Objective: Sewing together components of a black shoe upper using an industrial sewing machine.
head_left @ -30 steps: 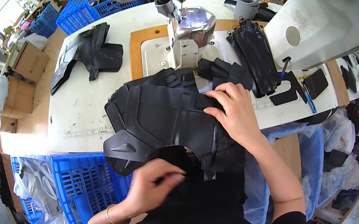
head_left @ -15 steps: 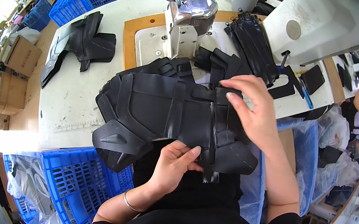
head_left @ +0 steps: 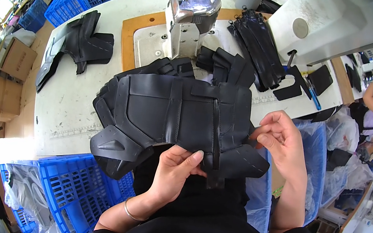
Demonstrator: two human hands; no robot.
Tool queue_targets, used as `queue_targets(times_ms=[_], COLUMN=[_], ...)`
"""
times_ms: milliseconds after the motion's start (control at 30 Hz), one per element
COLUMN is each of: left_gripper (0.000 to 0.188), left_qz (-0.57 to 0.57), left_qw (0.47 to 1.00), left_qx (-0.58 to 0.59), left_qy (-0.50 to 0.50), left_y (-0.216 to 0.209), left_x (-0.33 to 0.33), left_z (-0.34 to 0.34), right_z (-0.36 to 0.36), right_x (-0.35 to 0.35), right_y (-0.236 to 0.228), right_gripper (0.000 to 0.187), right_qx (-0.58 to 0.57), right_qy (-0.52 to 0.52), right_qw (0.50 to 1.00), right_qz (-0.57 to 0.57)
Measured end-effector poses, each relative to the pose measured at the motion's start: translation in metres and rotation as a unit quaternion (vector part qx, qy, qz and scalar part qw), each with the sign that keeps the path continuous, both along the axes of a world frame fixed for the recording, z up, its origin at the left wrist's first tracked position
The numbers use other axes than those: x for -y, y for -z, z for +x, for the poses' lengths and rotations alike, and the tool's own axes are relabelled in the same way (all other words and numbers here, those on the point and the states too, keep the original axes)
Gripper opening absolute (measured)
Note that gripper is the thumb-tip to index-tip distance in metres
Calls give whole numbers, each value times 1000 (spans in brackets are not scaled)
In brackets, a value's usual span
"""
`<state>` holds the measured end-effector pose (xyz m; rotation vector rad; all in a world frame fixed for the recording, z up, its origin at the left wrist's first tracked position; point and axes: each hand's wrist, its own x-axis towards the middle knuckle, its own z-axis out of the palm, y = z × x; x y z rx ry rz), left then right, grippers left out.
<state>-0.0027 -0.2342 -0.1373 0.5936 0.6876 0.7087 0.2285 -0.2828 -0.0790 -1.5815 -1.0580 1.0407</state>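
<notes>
Along the table edge [head_left: 60, 146] stretches the black panel [head_left: 193, 122].

Your white desk [head_left: 68, 112], worn and scuffed, has printed ruler markings [head_left: 77, 131] toward its near edge, and the sewing machine's metal post [head_left: 181, 34] stands on it within a tan wooden border [head_left: 128, 41]. To your left lies a black cut piece [head_left: 93, 50] with a pale stitched line; to the right of the post you have folded black straps [head_left: 224, 65], a bundle of long black strips [head_left: 260, 53], a flat black cut-out [head_left: 288, 90] and a blue-handled tool [head_left: 315, 101]. The black panels [head_left: 149, 111] in front of you overlap the desk's near edge.
</notes>
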Motion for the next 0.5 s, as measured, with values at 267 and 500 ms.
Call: queue_targets(times_ms=[267, 500], left_gripper=[15, 31], left_qz=[446, 241], left_qw=[839, 969], left_qx=[-309, -29], left_qy=[24, -39], left_y=[-36, -77], left_x=[1, -32], left_z=[-26, -30], right_z=[-33, -60], right_x=[-17, -61], right_y=[4, -29], right_gripper=[30, 20], right_qx=[-258, -165], right_qy=[-37, -32], right_qw=[964, 977], right_qz=[53, 128])
